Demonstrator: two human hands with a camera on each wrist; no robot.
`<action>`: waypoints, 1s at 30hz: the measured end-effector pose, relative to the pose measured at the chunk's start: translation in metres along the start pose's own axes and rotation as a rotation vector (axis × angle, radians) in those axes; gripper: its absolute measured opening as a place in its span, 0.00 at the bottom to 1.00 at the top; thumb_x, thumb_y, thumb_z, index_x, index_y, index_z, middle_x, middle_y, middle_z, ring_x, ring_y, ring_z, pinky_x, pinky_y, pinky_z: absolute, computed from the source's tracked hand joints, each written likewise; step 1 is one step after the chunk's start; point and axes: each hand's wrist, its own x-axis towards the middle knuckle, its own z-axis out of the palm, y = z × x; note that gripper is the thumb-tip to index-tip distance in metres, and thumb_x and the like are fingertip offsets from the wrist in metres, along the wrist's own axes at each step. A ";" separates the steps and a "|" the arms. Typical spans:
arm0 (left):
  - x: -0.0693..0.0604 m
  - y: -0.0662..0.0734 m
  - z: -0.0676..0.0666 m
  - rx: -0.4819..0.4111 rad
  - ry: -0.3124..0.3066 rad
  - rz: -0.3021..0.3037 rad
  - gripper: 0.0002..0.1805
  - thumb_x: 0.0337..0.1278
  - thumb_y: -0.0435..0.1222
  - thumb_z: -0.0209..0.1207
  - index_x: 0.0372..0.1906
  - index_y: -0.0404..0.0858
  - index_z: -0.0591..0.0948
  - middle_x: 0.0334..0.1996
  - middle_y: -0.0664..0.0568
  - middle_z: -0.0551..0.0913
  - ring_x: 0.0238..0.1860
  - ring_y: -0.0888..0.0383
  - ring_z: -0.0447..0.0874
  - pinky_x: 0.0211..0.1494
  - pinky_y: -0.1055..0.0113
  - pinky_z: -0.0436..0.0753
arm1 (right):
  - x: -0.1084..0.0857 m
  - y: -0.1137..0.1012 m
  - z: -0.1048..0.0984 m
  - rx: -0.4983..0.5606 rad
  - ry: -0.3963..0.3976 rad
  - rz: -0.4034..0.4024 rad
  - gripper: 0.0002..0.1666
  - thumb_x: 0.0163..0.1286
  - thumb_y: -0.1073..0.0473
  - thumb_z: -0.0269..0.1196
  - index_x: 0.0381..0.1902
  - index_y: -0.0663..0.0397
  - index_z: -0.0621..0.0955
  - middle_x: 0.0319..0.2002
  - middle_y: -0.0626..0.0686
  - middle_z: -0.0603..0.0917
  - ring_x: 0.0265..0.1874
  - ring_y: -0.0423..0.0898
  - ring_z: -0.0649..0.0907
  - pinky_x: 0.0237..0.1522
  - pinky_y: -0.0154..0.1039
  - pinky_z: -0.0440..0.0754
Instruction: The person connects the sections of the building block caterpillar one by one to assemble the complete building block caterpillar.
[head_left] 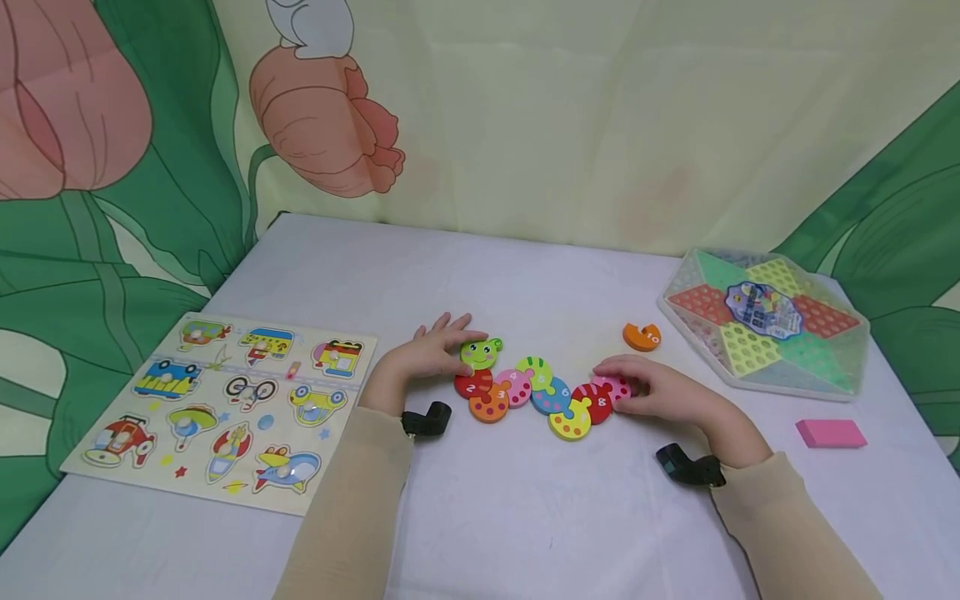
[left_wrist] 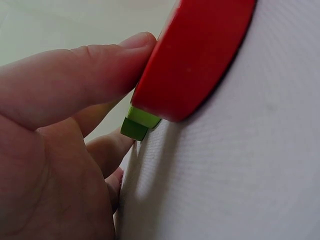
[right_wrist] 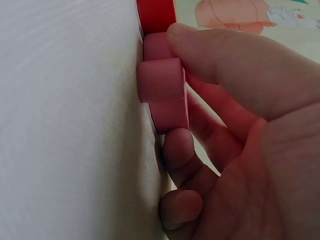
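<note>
Joined numbered pieces form a wooden caterpillar puzzle (head_left: 552, 394) on the table, with a smiling green head piece (head_left: 480, 355) at its left end. My left hand (head_left: 423, 354) holds that head between thumb and index finger, the other fingers spread. In the left wrist view, the thumb touches the edge of the red piece (left_wrist: 195, 60). At the other end, my right hand (head_left: 663, 390) pinches a pink piece (right_wrist: 167, 85), its number hidden, beside the red piece 8 (head_left: 597, 406). An orange piece 10 (head_left: 642, 337) lies apart, beyond the right hand.
A peg puzzle board (head_left: 247, 492) with vehicle pictures lies on the left. On the right are a clear hexagonal game box (head_left: 757, 325) and a pink block (head_left: 831, 433). A printed curtain (head_left: 562, 125) hangs behind the white table (head_left: 525, 525).
</note>
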 end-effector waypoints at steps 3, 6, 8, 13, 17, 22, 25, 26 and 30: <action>0.000 0.001 0.000 0.002 -0.003 -0.001 0.33 0.49 0.42 0.59 0.64 0.55 0.66 0.73 0.54 0.43 0.73 0.51 0.27 0.70 0.44 0.30 | -0.001 0.001 -0.003 0.005 0.003 0.012 0.30 0.57 0.55 0.64 0.58 0.51 0.72 0.53 0.57 0.74 0.47 0.51 0.73 0.41 0.33 0.77; -0.001 0.001 -0.001 0.005 -0.004 -0.001 0.33 0.49 0.42 0.59 0.64 0.55 0.65 0.73 0.54 0.43 0.73 0.51 0.27 0.70 0.44 0.30 | -0.003 0.004 -0.009 0.016 0.052 0.023 0.32 0.57 0.55 0.64 0.59 0.51 0.70 0.41 0.56 0.76 0.36 0.47 0.73 0.32 0.31 0.76; -0.001 0.002 -0.001 0.004 -0.004 0.002 0.33 0.49 0.42 0.59 0.64 0.55 0.66 0.73 0.54 0.43 0.73 0.51 0.27 0.70 0.44 0.30 | -0.006 0.008 -0.015 0.018 0.116 0.046 0.33 0.58 0.56 0.64 0.61 0.51 0.68 0.36 0.55 0.74 0.32 0.46 0.72 0.28 0.31 0.74; -0.002 0.002 -0.002 0.001 -0.005 -0.002 0.33 0.49 0.42 0.59 0.64 0.54 0.66 0.73 0.54 0.44 0.73 0.51 0.27 0.70 0.45 0.29 | -0.010 0.018 -0.030 -0.015 0.204 0.130 0.35 0.62 0.53 0.60 0.65 0.51 0.62 0.48 0.58 0.70 0.32 0.46 0.71 0.28 0.31 0.74; -0.002 0.001 -0.002 0.003 -0.006 -0.004 0.33 0.50 0.43 0.59 0.65 0.55 0.65 0.73 0.54 0.43 0.73 0.51 0.27 0.70 0.44 0.29 | -0.004 0.022 -0.037 -0.056 0.198 0.142 0.37 0.63 0.50 0.59 0.66 0.54 0.61 0.60 0.61 0.64 0.33 0.48 0.71 0.30 0.31 0.73; -0.002 0.001 -0.002 0.002 -0.008 0.000 0.33 0.50 0.43 0.59 0.65 0.55 0.65 0.73 0.54 0.43 0.73 0.51 0.27 0.70 0.44 0.29 | 0.002 0.024 -0.039 -0.112 0.181 0.125 0.37 0.62 0.51 0.60 0.65 0.57 0.62 0.59 0.61 0.65 0.34 0.48 0.70 0.33 0.32 0.71; -0.002 0.001 -0.002 -0.002 -0.009 0.001 0.33 0.50 0.43 0.59 0.65 0.54 0.65 0.73 0.54 0.43 0.73 0.50 0.27 0.70 0.44 0.29 | 0.003 0.024 -0.039 -0.128 0.176 0.101 0.35 0.61 0.52 0.60 0.63 0.58 0.64 0.54 0.60 0.69 0.37 0.49 0.70 0.34 0.31 0.71; -0.002 0.001 -0.002 -0.002 -0.010 0.002 0.33 0.50 0.43 0.59 0.65 0.54 0.65 0.73 0.54 0.43 0.73 0.50 0.27 0.70 0.44 0.29 | 0.003 0.025 -0.038 -0.128 0.176 0.095 0.34 0.61 0.53 0.60 0.62 0.59 0.65 0.54 0.61 0.68 0.37 0.49 0.70 0.35 0.31 0.71; -0.001 0.000 -0.001 -0.004 -0.007 0.003 0.33 0.50 0.43 0.59 0.65 0.54 0.66 0.73 0.54 0.43 0.73 0.51 0.27 0.70 0.44 0.29 | 0.003 0.026 -0.036 -0.134 0.186 0.097 0.31 0.62 0.57 0.60 0.61 0.59 0.67 0.56 0.62 0.67 0.40 0.50 0.70 0.39 0.34 0.73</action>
